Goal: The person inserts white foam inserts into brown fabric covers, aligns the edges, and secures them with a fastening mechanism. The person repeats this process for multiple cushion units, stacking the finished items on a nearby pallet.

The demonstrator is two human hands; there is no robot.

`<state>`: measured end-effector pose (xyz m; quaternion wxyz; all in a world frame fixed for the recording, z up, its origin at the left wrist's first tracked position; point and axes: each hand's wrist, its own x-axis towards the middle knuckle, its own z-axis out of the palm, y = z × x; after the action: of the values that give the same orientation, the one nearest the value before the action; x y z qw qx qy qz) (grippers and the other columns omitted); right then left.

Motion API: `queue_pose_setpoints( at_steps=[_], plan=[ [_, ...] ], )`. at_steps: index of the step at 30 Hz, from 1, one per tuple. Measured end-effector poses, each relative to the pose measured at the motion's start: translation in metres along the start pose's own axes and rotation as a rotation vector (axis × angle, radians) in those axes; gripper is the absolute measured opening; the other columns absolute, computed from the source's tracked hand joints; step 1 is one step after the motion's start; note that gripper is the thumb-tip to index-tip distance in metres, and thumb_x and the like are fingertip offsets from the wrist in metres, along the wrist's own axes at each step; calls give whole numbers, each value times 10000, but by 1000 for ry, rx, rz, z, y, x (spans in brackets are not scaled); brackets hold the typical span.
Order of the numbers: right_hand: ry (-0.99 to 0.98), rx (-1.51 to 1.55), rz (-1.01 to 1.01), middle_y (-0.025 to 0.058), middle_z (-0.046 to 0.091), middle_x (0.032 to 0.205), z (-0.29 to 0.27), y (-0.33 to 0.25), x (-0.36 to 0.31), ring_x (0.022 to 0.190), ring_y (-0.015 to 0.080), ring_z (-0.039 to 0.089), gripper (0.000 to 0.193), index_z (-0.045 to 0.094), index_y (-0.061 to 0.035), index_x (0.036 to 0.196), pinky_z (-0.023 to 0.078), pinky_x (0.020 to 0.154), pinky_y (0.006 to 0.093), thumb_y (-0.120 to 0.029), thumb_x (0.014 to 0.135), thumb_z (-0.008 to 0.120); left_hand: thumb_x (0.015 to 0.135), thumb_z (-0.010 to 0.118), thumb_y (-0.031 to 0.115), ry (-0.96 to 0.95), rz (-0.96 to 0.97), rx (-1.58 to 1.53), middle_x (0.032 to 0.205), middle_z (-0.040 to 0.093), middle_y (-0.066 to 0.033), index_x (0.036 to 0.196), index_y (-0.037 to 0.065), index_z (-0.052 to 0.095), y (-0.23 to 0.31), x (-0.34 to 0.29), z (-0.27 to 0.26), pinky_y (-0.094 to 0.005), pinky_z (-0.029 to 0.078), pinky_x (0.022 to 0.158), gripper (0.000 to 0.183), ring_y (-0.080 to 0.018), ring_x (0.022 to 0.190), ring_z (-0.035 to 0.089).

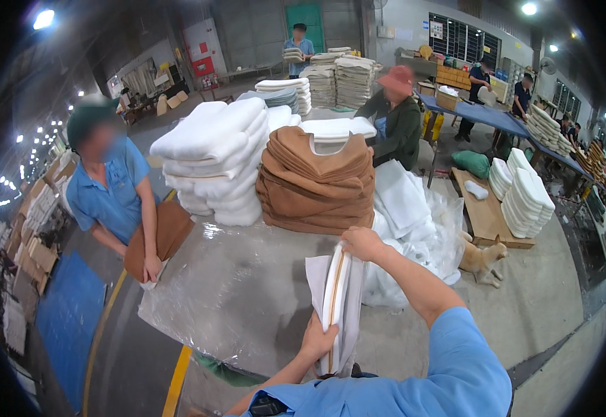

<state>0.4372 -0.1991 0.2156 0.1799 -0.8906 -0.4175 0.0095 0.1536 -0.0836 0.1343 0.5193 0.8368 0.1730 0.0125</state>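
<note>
Where the left hand (319,339) grips, narrow white padding (328,295) looks soft.

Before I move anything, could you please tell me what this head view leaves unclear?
- Head view: whether the white strip continues behind the wearer's blue shirt.
- Head view: the left hand's palm, hidden by its own back.
- Head view: the pink-hatted co-worker's legs, hidden by the brown stack and white sheets.
- Head view: the farthest-right workers, too small and dim.
</note>
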Motion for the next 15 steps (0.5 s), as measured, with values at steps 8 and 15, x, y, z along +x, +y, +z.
queue_pose_setpoints(
  at_steps=[8,15],
  plan=[
    [89,-233,-144,130,679,1018,5,-15,4,1009,358,695,186,677,-46,962,563,854,485,-229,943,694,928,630,307,-79,8,11,1405,564,-351,1523,-37,365,3,6,0,-501,432,1131,737,-496,1329,552],
    [258,575,-244,120,737,884,-44,-151,41,806,256,745,51,607,-21,1030,576,715,382,-50,996,581,926,632,308,10,-17,112,1380,575,-348,1510,-34,383,-17,5,-1,-511,432,1132,721,-508,1317,551]
  ],
)
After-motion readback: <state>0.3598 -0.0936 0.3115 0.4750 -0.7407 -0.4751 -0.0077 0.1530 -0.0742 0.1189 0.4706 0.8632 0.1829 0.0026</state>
